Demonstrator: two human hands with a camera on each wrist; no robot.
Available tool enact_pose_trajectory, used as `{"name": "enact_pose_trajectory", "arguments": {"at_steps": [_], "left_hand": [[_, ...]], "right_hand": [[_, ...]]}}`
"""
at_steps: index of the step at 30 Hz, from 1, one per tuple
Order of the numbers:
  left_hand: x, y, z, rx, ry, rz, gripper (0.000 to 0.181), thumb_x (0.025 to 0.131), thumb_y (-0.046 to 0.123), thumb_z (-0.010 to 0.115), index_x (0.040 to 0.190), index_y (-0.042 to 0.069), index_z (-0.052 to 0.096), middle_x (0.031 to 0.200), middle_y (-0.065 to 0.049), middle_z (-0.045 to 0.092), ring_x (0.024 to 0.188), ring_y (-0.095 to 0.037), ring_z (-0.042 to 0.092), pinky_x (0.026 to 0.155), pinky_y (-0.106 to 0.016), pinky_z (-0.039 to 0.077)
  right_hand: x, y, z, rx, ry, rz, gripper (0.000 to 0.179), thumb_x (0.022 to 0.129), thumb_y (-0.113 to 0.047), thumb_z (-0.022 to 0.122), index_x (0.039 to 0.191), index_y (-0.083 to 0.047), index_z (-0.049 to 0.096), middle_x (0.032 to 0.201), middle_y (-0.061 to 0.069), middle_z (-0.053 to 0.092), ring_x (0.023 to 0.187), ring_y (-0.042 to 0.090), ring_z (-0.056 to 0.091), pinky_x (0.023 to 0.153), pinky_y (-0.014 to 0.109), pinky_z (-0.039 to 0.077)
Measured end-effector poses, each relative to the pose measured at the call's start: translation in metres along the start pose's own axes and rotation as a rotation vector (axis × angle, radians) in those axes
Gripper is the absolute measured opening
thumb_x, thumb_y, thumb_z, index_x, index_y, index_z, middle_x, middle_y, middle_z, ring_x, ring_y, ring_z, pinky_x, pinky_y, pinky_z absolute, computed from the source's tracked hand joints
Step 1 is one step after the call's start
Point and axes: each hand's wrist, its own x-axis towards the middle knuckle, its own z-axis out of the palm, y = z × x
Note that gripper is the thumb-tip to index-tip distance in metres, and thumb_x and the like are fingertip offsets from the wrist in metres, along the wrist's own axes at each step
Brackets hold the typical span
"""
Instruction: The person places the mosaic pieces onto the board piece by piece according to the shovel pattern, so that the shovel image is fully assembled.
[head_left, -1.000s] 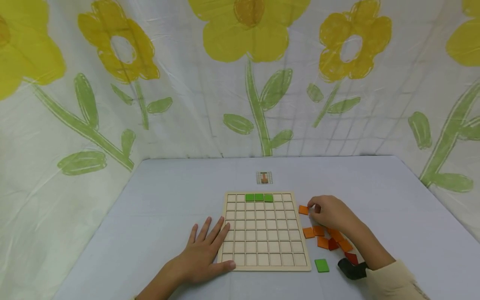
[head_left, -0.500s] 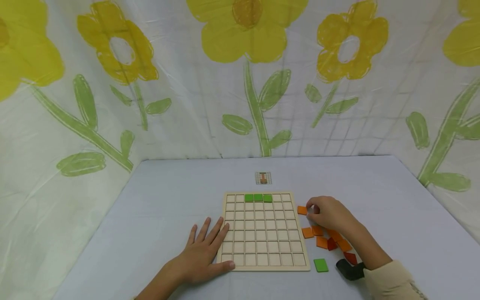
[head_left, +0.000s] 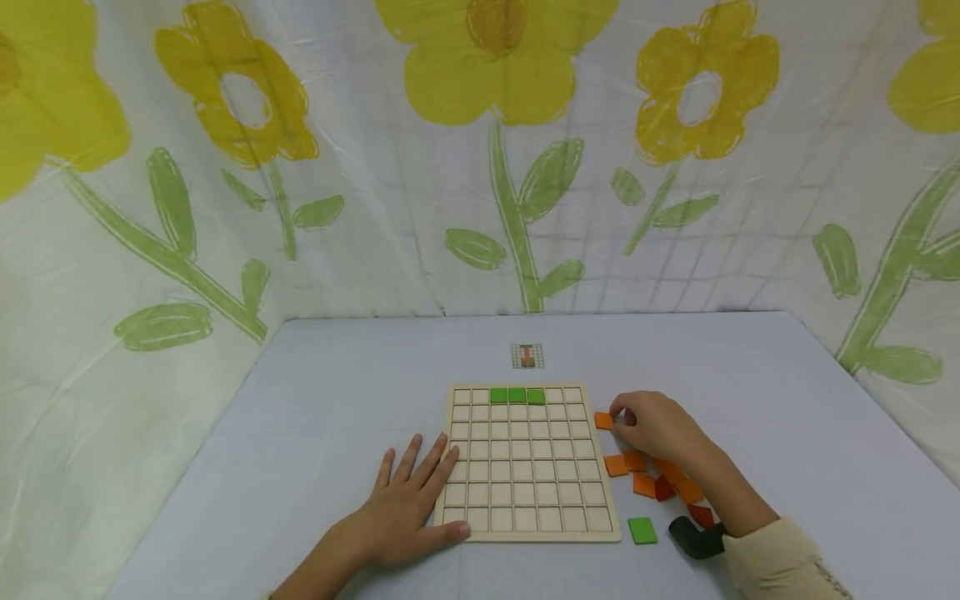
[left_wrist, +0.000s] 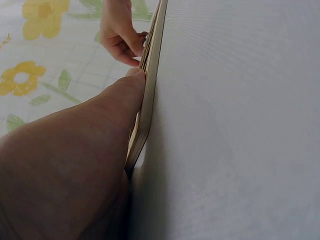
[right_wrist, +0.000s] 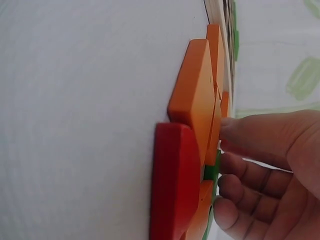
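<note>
A square wooden grid board (head_left: 542, 537) lies on the table, with a row of green tiles (head_left: 517, 395) in its far row. My left hand (head_left: 401, 521) rests spread at the board's left side, fingertips on its edge and thumb at the near left corner. In the left wrist view the thumb (left_wrist: 112, 102) lies along the board's edge (left_wrist: 152, 90). Right of the board, my right hand (head_left: 660, 425) has thumb and index finger at the right edge of a lone orange tile (head_left: 603, 421), seemingly pinching it. Its other fingers (right_wrist: 232, 187) are curled.
Orange tiles (head_left: 617, 465) and red pieces (head_left: 664, 488) lie loosely right of the board, partly under the right forearm. A green tile (head_left: 642, 531) lies near the front. A small printed card (head_left: 527, 356) sits beyond the board. A flowered curtain (head_left: 360, 250) surrounds the table.
The right hand has shifted very slightly left against the lone orange tile. The left hand, board and tiles stay where they were.
</note>
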Motion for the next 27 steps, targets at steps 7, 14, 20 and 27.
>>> {"name": "enact_pose_trajectory", "arguments": {"at_steps": [7,14,20,27], "left_hand": [[-0.0001,-0.0006,0.0009,0.0,0.006,0.003,0.097,0.093,0.076,0.041,0.162,0.013,0.014,0.168,-0.007,0.002,0.15,-0.041,-0.007,0.11,-0.07,-0.004],[0.0002,-0.0021,0.0028,0.004,0.002,0.001,0.098,0.092,0.077,0.04,0.163,0.015,0.012,0.168,-0.005,0.0,0.15,-0.04,-0.008,0.11,-0.069,-0.005],[-0.0001,-0.0015,0.0021,-0.004,0.005,-0.001,0.098,0.092,0.077,0.04,0.163,0.014,0.013,0.168,-0.005,0.001,0.15,-0.04,-0.008,0.111,-0.069,-0.005],[0.0005,-0.0023,0.0028,0.002,-0.002,-0.004,0.098,0.092,0.078,0.039,0.163,0.015,0.012,0.168,-0.005,0.0,0.15,-0.039,-0.009,0.111,-0.069,-0.006]], "right_hand": [[-0.0005,-0.0032,-0.0022,-0.002,-0.003,-0.002,0.014,0.089,-0.007,0.07,0.102,-0.003,0.072,0.076,-0.001,0.056,0.067,0.017,0.049,0.061,0.033,0.044],[0.0004,-0.0027,-0.0029,-0.016,-0.012,-0.012,0.014,0.088,-0.007,0.069,0.101,-0.002,0.071,0.076,-0.001,0.057,0.066,0.016,0.049,0.061,0.033,0.045],[0.0016,-0.0012,-0.0033,-0.01,-0.01,-0.003,0.015,0.088,-0.008,0.07,0.101,-0.001,0.071,0.076,0.0,0.057,0.067,0.016,0.049,0.062,0.034,0.046],[0.0029,-0.0008,-0.0054,-0.025,-0.009,0.006,0.016,0.089,-0.01,0.072,0.103,-0.001,0.071,0.078,-0.001,0.059,0.069,0.016,0.051,0.064,0.034,0.047]]}}
